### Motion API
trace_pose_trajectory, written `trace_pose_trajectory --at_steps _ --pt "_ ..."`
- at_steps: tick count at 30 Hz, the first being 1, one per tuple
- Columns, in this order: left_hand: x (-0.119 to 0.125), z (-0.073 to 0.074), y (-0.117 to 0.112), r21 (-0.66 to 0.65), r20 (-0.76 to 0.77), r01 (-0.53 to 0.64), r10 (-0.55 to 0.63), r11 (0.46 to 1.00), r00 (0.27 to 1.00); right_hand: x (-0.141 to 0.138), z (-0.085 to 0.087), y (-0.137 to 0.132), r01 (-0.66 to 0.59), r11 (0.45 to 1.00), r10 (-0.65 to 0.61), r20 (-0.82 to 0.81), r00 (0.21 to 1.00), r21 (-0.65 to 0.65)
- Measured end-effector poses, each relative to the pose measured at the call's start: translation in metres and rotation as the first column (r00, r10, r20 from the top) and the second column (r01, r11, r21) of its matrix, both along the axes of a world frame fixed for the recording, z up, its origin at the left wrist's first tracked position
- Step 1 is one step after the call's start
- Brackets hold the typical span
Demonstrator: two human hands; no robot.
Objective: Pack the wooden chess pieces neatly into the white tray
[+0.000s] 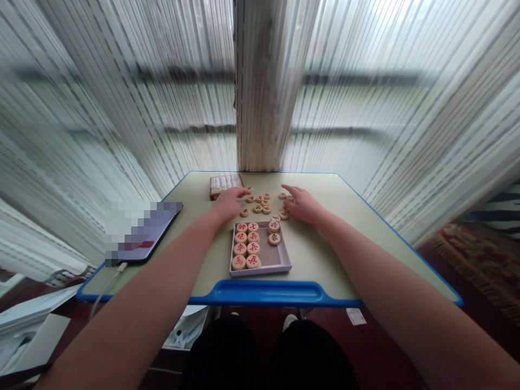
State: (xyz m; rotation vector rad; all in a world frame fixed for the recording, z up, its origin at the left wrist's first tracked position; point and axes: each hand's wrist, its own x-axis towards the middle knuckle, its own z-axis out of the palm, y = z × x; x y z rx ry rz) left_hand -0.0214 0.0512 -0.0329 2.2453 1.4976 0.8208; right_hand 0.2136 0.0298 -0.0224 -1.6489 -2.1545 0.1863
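Far left: see tablet [158,235] flat by the left edge of the table [333,189], with white cable [106,287] trailing from the near end. Next, find left arm [170,276] stretched long from the lower left, slanting forward and inward. Note left hand [229,206] low over the table, back upward, near the patterned box [226,184]. See forefinger reaching right, close to a loose piece; cannot tell contact or pinch, nor spread or closure of the remaining fingers.

Centre: find open tray [288,262] by the near, blue-rimmed edge. Count eight red-marked pieces [241,248] inside, in two columns of four along the left; see dark-marked pieces [274,239] at the far right, with bare floor below. Beyond the tray, note loose pieces [258,208] scattered between left and right hands.

Right: find right hand [300,205] over the right end of the scatter, back upward, with right arm [365,265] slanting away to the lower right. See forefinger straight, spread from the rest and aimed forward-left; other fingers bent down close to pieces. Cannot tell pinch from mere touch. Far right: note patterned rug [483,271].
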Motion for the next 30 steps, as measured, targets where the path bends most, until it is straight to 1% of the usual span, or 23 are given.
trace_pose_trajectory --at_steps 3,5,8,13,18,21,26,28,30 --pt "-0.002 -0.001 0.001 0.038 -0.182 0.034 -0.027 0.999 0.983 -0.002 -0.003 0.002 -0.084 0.995 0.083 -0.027 0.996 -0.046" --pt "-0.001 -0.001 -0.001 0.078 -0.232 0.063 -0.043 0.995 0.972 -0.005 -0.004 0.002 -0.093 0.994 0.09 -0.056 0.994 -0.053" --pt "-0.001 0.001 -0.002 0.095 -0.214 0.066 -0.044 0.993 0.976 -0.007 -0.002 0.001 -0.072 0.997 0.069 -0.086 0.994 -0.032" --pt "0.0 0.001 -0.001 0.092 -0.186 0.079 -0.06 0.993 0.981 -0.008 -0.001 0.002 -0.096 0.995 0.097 -0.055 0.994 0.012" --pt "0.001 -0.001 0.001 0.137 -0.173 0.164 -0.14 0.977 0.975 -0.007 -0.002 0.0 -0.082 0.995 0.087 -0.086 0.993 0.052" --pt "0.0 0.0 0.001 0.127 -0.174 0.14 -0.117 0.982 0.978 -0.007 0.0 -0.001 -0.065 0.996 0.072 -0.09 0.993 0.068" --pt "-0.001 0.002 0.0 0.091 -0.197 0.064 -0.045 0.994 0.979 -0.006 0.011 -0.004 -0.026 0.999 0.024 0.045 0.999 0.039" --pt "0.0 0.002 -0.001 0.079 -0.202 0.057 -0.04 0.995 0.978 -0.005 0.012 -0.004 0.031 1.0 -0.031 0.027 0.999 0.004" --pt "0.001 0.003 -0.002 0.07 -0.203 0.056 -0.041 0.996 0.978 -0.005 0.012 -0.003 0.09 0.994 -0.091 -0.009 0.996 -0.064"
